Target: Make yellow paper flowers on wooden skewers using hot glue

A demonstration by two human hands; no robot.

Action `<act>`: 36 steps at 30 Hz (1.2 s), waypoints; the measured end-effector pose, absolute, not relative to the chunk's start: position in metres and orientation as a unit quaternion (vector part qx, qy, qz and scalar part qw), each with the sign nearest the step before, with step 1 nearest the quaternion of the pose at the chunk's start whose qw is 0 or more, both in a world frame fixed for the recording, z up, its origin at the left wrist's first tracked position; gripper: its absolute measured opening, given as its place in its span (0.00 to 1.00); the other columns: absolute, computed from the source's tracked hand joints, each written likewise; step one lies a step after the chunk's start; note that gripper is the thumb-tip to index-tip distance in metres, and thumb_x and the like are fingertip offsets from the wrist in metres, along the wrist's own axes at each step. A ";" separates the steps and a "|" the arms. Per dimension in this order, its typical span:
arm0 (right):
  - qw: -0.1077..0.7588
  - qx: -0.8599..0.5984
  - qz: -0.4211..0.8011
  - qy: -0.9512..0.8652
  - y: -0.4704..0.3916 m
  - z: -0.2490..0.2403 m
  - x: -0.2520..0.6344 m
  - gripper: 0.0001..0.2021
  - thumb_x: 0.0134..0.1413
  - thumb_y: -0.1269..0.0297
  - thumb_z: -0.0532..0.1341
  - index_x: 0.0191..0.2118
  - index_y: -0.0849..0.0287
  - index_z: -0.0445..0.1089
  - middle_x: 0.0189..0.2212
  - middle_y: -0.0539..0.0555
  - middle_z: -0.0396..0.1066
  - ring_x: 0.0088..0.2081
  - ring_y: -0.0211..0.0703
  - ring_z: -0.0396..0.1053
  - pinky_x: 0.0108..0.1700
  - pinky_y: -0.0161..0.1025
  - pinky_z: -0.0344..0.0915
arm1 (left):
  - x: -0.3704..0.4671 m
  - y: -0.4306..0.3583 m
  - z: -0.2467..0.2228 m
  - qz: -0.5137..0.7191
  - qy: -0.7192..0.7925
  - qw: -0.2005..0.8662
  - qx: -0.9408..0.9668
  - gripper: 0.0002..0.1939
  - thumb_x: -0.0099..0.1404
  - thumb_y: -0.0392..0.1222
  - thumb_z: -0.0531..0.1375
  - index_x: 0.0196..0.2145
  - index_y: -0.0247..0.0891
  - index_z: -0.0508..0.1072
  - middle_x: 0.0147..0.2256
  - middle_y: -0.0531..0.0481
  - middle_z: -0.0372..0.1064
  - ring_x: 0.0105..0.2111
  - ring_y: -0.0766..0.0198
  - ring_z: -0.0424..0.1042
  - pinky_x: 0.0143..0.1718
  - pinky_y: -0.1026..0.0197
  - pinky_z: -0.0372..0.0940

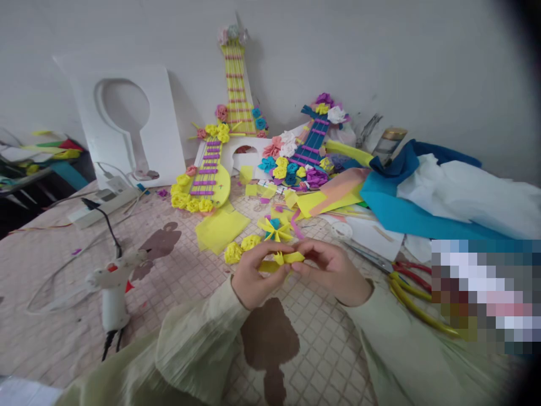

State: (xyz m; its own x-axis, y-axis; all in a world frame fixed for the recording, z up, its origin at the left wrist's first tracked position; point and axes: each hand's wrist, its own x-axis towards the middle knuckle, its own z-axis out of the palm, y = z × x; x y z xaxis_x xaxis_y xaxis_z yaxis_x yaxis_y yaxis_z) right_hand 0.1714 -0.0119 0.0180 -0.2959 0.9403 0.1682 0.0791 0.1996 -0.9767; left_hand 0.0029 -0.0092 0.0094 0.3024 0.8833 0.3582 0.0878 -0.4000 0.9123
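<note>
Grid-patterned tabletop (327,338), crinkled yellow rosettes (233,253), left hand (262,272) and right hand (333,269), each grip pinching a folded yellow strip (293,257).

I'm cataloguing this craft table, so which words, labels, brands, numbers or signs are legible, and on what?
None can be read.
Yellow strip being held: no writing visible.
White glue gun: no legible lettering; any marking is too blurred.
Power strip: any marking is too small and blurred.
Jar with a gold-coloured lid: no label can be made out.
Pixelated patch at right: anything there is unreadable.
</note>
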 end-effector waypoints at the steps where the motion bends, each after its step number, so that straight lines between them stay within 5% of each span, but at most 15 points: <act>1: 0.438 -0.403 0.480 -0.644 -0.013 0.018 0.171 0.07 0.45 0.63 0.62 0.29 0.60 0.66 0.29 0.51 0.67 0.33 0.38 0.64 0.37 0.38 0.62 | 0.002 -0.010 0.011 0.474 0.354 0.403 0.699 0.11 0.54 0.36 0.60 0.37 0.35 0.69 0.36 0.45 0.70 0.37 0.62 0.69 0.40 0.61 0.64; 6: 0.446 -0.431 0.443 -0.647 -0.013 0.014 0.171 0.07 0.46 0.64 0.61 0.32 0.60 0.66 0.28 0.51 0.68 0.32 0.39 0.65 0.37 0.38 0.64 | 0.002 -0.010 0.020 0.442 0.390 0.387 0.709 0.05 0.52 0.35 0.59 0.30 0.34 0.69 0.30 0.48 0.70 0.31 0.64 0.69 0.36 0.61 0.64; 14: 0.436 -0.444 0.468 -0.628 -0.013 0.013 0.170 0.07 0.47 0.62 0.61 0.32 0.58 0.65 0.28 0.51 0.68 0.32 0.39 0.66 0.35 0.37 0.65 | 0.002 -0.006 0.011 0.379 0.356 0.567 0.639 0.09 0.49 0.31 0.57 0.31 0.35 0.65 0.32 0.49 0.68 0.36 0.62 0.69 0.40 0.59 0.64; 20: 0.435 -0.439 0.472 -0.628 -0.015 0.013 0.167 0.07 0.47 0.62 0.61 0.32 0.58 0.65 0.29 0.53 0.69 0.33 0.40 0.67 0.35 0.37 0.66 | 0.002 -0.006 0.017 0.344 0.407 0.563 0.632 0.09 0.51 0.42 0.60 0.28 0.34 0.65 0.24 0.54 0.61 0.22 0.71 0.60 0.24 0.66 0.58; 24: 0.430 -0.481 0.415 -0.642 -0.007 0.014 0.175 0.09 0.48 0.60 0.59 0.35 0.58 0.65 0.32 0.53 0.70 0.34 0.40 0.68 0.36 0.38 0.66 | 0.001 -0.005 0.015 0.375 0.414 0.564 0.608 0.10 0.51 0.42 0.60 0.26 0.34 0.64 0.23 0.54 0.61 0.21 0.72 0.59 0.23 0.67 0.57; 30: 0.140 -0.607 0.179 -0.762 0.012 0.009 0.209 0.07 0.42 0.63 0.61 0.30 0.59 0.68 0.24 0.53 0.70 0.26 0.42 0.66 0.28 0.38 0.60 | -0.001 -0.005 0.009 0.430 0.435 0.535 0.583 0.10 0.51 0.42 0.62 0.26 0.34 0.65 0.25 0.52 0.65 0.23 0.70 0.63 0.25 0.67 0.58; 36: 0.101 -0.577 0.123 -0.801 0.013 0.003 0.217 0.05 0.46 0.71 0.56 0.23 0.58 0.64 0.24 0.54 0.69 0.29 0.43 0.66 0.31 0.38 0.59 | -0.003 -0.002 0.005 0.437 0.404 0.606 0.527 0.13 0.49 0.44 0.63 0.32 0.34 0.69 0.26 0.50 0.68 0.27 0.67 0.67 0.29 0.65 0.61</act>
State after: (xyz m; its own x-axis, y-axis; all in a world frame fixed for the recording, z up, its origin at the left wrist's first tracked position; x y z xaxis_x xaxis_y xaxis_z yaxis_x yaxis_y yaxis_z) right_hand 0.2165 0.0127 0.0026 -0.3140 0.9492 0.0200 0.8997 0.3042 -0.3131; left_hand -0.0030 -0.0024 0.0046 0.2908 0.9563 -0.0295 -0.1045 0.0624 0.9926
